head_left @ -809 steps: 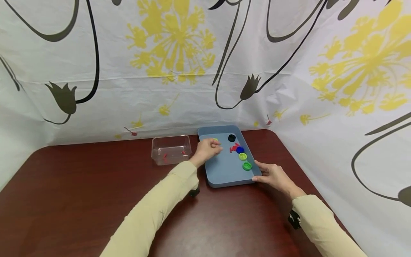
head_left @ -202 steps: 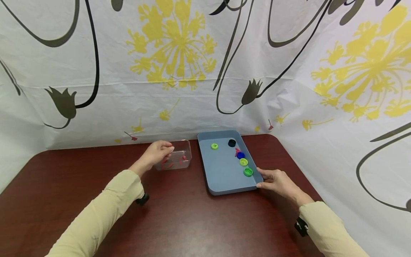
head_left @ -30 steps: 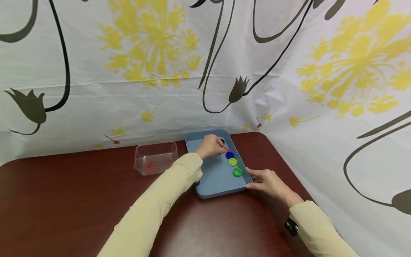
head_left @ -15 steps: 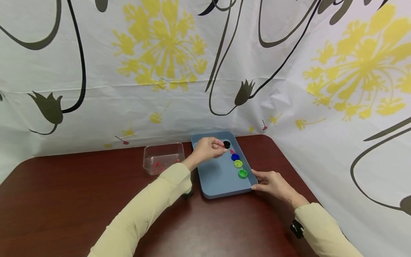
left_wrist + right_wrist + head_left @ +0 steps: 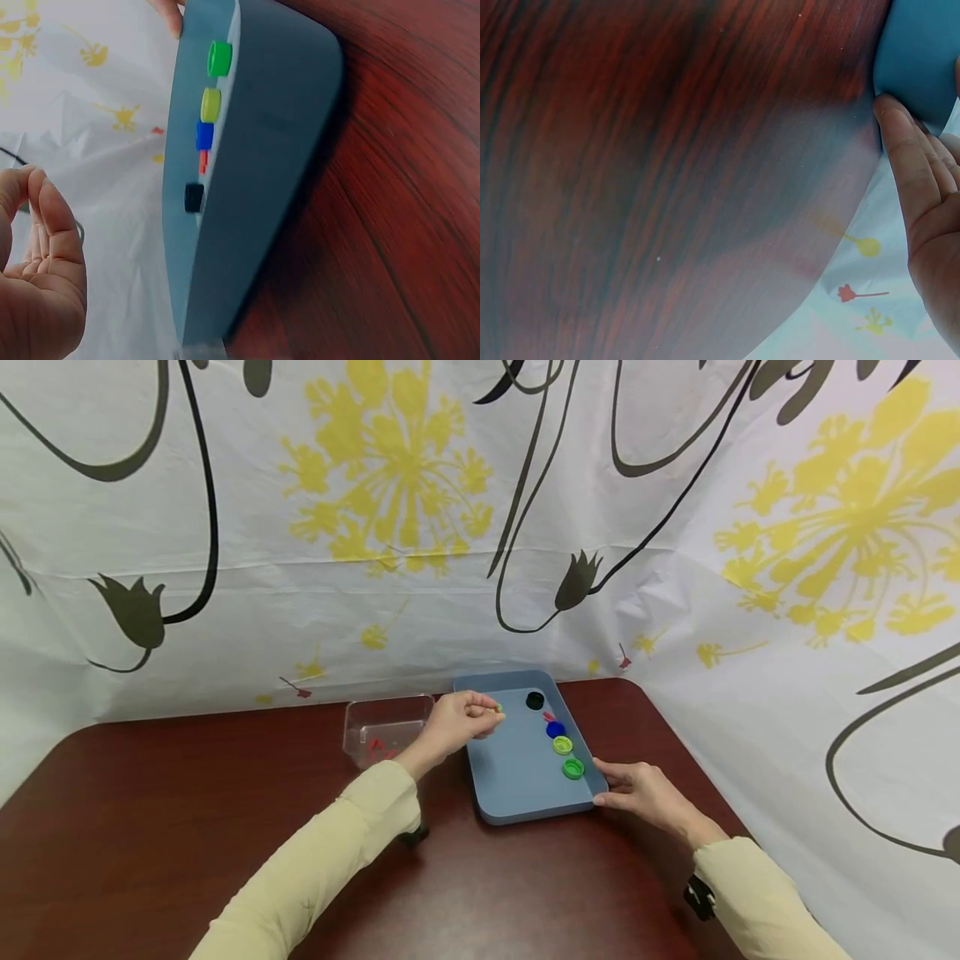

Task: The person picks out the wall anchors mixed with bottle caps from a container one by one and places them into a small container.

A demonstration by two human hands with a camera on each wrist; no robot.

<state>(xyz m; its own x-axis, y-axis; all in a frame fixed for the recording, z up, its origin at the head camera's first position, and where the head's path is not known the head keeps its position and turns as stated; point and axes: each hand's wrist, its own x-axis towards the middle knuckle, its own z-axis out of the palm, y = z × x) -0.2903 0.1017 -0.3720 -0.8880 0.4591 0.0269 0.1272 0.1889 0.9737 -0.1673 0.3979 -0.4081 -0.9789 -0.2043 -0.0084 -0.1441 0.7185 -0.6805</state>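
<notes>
My left hand (image 5: 459,722) is over the left side of the blue tray (image 5: 517,777), thumb and fingertips pressed together. A small red piece was between these fingertips a moment ago; the fingers now hide it. Just behind the fingertips, a light green bottle cap (image 5: 500,707) shows in part. My right hand (image 5: 647,789) grips the tray's near right corner, thumb on the front edge. Along the tray's right side lie a black cap (image 5: 535,700), small red pieces (image 5: 549,717), a blue cap (image 5: 555,729), a yellow-green cap (image 5: 562,745) and a green cap (image 5: 573,767).
A clear plastic box (image 5: 360,727) stands left of the tray, with several red pieces (image 5: 377,747) in it; my left forearm and hand cover its right part. Both containers stand on a dark red wooden table (image 5: 187,827). A patterned white cloth (image 5: 300,635) hangs behind the table.
My left hand has picked up a red piece beside the blue cap and moved left across the tray toward the clear box. My right hand keeps its grip on the tray corner.
</notes>
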